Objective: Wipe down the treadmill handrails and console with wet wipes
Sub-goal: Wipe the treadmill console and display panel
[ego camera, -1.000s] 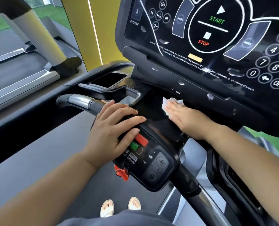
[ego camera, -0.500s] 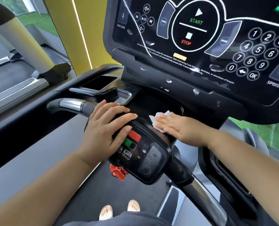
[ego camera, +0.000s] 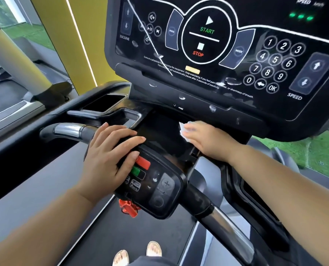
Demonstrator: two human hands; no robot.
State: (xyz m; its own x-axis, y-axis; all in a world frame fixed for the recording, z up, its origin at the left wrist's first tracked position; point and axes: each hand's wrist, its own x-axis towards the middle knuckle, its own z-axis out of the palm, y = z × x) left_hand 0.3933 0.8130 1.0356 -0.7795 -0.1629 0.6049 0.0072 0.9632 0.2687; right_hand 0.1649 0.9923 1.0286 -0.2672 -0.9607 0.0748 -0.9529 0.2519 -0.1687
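The wet wipe (ego camera: 182,130) lies on the dark ledge just beyond the handrail control pad (ego camera: 160,191), under the console (ego camera: 217,60). The right hand (ego camera: 206,140) presses it flat with straight fingers. The left hand (ego camera: 109,156) rests on the pad's left end, fingers relaxed and spread over its top, gripping nothing. A red clip (ego camera: 129,207) hangs below the pad.
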